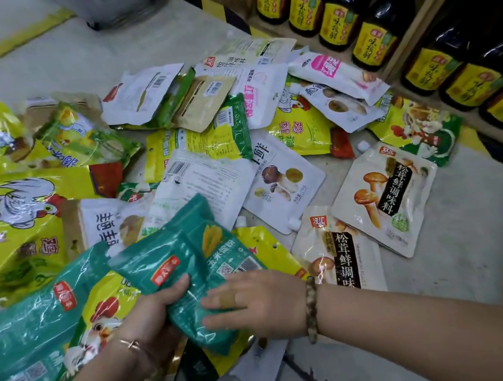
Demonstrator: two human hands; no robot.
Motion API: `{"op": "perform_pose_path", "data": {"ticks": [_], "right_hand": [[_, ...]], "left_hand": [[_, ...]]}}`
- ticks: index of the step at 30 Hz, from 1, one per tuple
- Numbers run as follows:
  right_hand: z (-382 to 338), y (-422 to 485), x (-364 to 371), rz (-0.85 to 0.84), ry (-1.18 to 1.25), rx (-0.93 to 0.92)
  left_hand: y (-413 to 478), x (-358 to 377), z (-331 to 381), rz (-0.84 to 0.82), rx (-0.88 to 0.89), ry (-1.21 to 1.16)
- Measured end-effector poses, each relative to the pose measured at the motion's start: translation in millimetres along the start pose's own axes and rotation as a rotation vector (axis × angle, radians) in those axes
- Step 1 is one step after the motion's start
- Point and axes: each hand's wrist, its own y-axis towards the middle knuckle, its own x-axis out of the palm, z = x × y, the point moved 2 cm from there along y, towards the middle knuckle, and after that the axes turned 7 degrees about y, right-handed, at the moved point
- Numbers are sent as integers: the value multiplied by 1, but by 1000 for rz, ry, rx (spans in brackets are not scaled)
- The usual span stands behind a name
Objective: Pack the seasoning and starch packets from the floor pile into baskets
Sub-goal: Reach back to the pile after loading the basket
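Observation:
A pile of seasoning and starch packets (201,138) covers the floor. In the front middle, my left hand (154,313) grips teal corn starch packets (195,259), thumb on top. My right hand (255,302) lies on the same teal packets, fingers straight and pointing left. Another teal packet (27,331) lies at the front left. Yellow chicken seasoning bags (4,211) lie at the left. White mushroom seasoning pouches (384,198) lie at the right.
A grey plastic basket (115,0) stands on the floor at the top middle. A wooden shelf (423,12) with dark sauce bottles (338,19) runs along the right. Pale floor tiles (457,272) show at the front right.

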Motion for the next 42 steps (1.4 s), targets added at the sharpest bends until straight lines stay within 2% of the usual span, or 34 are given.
{"op": "perform_pose_path", "data": {"ticks": [2,4,5,7,9,13,15,18,20,23,25,28,29,32,33,35,38,42], "right_hand": [[10,-4,-9,13,22,185],[21,-8,-22,58,27,585],[26,-10,-27,39,57,807],[33,-12,-25,-74,83,1100],[37,-8,-21,-94,105,1235],[45,-4,-14,28,319,1558],[50,-2,-15,-2,360,1645],[53,-2,-18,-62,428,1681],[55,-3,-24,-29,472,1639],[62,-1,-39,9,343,1508],[71,-8,-47,150,260,1493],[62,-38,-51,547,328,1603],[52,-49,-47,594,374,1651],[26,-69,-32,431,453,1801],[23,-72,-32,424,431,1816],[22,-75,-33,528,422,1837],[11,-81,-24,704,702,1960],[1,-71,-5,791,1122,2040]], "left_hand": [[-2,-9,5,127,106,24],[-7,-20,13,228,177,52],[-8,-27,18,263,205,73],[-14,-41,24,296,247,132],[-17,-51,27,294,253,194],[-23,-61,20,266,184,259],[-24,-62,17,253,164,292],[-24,-65,15,252,127,298],[-23,-64,15,243,110,295],[-22,-62,16,228,101,286],[-21,-60,14,230,96,304],[-20,-54,14,246,106,297],[-20,-54,14,245,105,281],[-20,-52,16,220,102,281],[-19,-52,16,207,104,296],[-17,-51,16,193,128,328],[-17,-48,16,165,129,340],[-13,-51,13,160,121,322]]}}
